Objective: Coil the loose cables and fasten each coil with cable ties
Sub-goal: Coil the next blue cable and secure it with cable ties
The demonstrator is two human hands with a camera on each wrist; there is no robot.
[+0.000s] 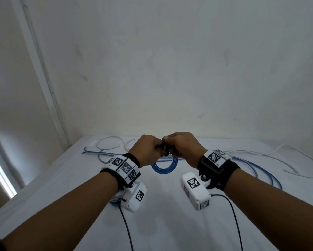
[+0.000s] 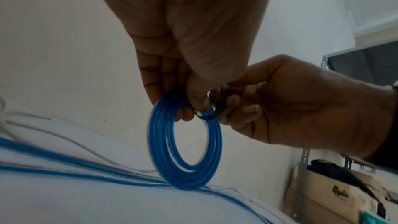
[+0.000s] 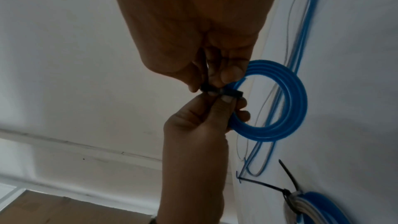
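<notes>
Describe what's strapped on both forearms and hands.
Bare forearms, no sleeves or gloves. Each wrist wears a black strap with white square-tag blocks: left wrist band, right wrist band. Under each hangs a white tagged camera box with a thin black cable trailing back.

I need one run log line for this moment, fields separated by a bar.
step: fastening | left hand: holds blue coil | right hand: pinches black cable tie around coil | loose cables: on table

Two hands [image 1: 148, 148] [image 1: 181, 147], two blue coils [image 3: 277, 101] [image 3: 318, 209], three black cable ties [image 3: 221, 91] [image 3: 288, 175] [image 3: 264, 185]
</notes>
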